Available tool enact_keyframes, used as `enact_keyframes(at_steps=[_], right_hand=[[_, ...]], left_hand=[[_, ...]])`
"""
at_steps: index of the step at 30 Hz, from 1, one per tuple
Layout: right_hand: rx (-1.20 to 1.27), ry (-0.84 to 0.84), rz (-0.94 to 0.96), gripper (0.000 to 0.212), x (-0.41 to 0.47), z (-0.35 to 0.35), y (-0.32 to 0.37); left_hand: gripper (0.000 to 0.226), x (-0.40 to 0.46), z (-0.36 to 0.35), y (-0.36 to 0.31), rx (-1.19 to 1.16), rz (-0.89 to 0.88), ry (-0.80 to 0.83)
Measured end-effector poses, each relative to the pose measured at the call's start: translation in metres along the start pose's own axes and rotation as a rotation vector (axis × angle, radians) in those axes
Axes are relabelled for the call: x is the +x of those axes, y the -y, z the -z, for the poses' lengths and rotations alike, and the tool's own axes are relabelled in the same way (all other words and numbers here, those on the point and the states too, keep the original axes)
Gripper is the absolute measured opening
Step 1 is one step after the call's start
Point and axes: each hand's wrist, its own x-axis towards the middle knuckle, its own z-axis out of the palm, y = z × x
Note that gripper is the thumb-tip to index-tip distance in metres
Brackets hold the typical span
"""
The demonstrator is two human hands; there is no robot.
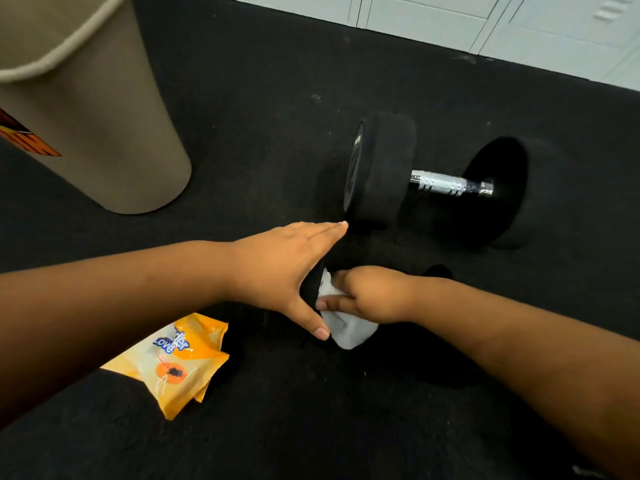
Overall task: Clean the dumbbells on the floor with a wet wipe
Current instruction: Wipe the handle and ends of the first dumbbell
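Note:
A black dumbbell with a chrome handle [446,183] lies on the dark floor at centre right. A second black dumbbell [313,284] sits nearer me, mostly hidden under my hands; only a bit of its dark end shows. My left hand [284,271] rests flat on that near end with fingers straight and thumb spread. My right hand [367,294] grips a white wet wipe [348,329] and presses it against the near dumbbell, just right of my left hand.
An orange and clear pack of wet wipes [180,362] lies on the floor at lower left. A tall beige bin [93,126] stands at upper left. White lockers or wall panels [519,26] run along the far edge of the black rubber floor [259,116].

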Motion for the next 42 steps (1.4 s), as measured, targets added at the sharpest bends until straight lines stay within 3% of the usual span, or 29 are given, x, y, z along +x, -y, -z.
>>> enact_keyframes(at_steps=[2,5,8,12,15,20,23,28,30,34,40,42], right_hand=[[0.03,0.017,0.001,0.042,-0.004,0.001,0.0],[-0.157,-0.05,0.018,0.032,-0.008,-0.006,0.005],[-0.233,-0.117,0.0,0.039,-0.008,-0.011,0.013],[0.177,0.013,-0.057,0.033,-0.008,0.003,0.006],[0.329,0.02,-0.113,0.052,-0.016,0.023,0.0],[-0.07,0.098,-0.004,0.047,-0.027,0.033,-0.01],[-0.152,-0.044,0.004,0.036,-0.022,0.003,-0.001],[-0.465,-0.177,0.067,0.048,-0.011,-0.012,0.009],[-0.374,-0.165,0.04,0.048,-0.006,-0.011,0.01],[0.134,0.01,-0.003,0.039,-0.006,0.01,-0.002],[0.127,-0.018,-0.032,0.043,0.002,-0.001,0.0],[0.172,0.012,-0.053,0.036,0.002,0.005,-0.002]], left_hand=[[0.133,-0.001,0.001,-0.001,-0.009,0.003,0.01],[0.132,-0.002,0.001,-0.001,-0.006,0.002,0.014],[0.133,-0.003,-0.002,0.0,0.004,0.0,0.002],[0.133,-0.003,-0.001,-0.001,-0.003,0.013,0.008],[0.134,0.001,0.002,-0.001,-0.016,0.023,0.011],[0.133,0.005,0.005,0.003,-0.043,0.029,0.02],[0.132,0.005,0.005,0.005,-0.041,0.025,0.013],[0.134,0.009,0.003,0.007,-0.037,0.006,0.011],[0.136,0.008,0.003,0.008,-0.041,0.012,0.01],[0.137,0.01,0.005,0.005,-0.035,0.014,0.028],[0.135,0.009,0.004,0.007,-0.036,0.01,0.024],[0.137,0.009,0.004,0.006,-0.032,0.008,0.013]])
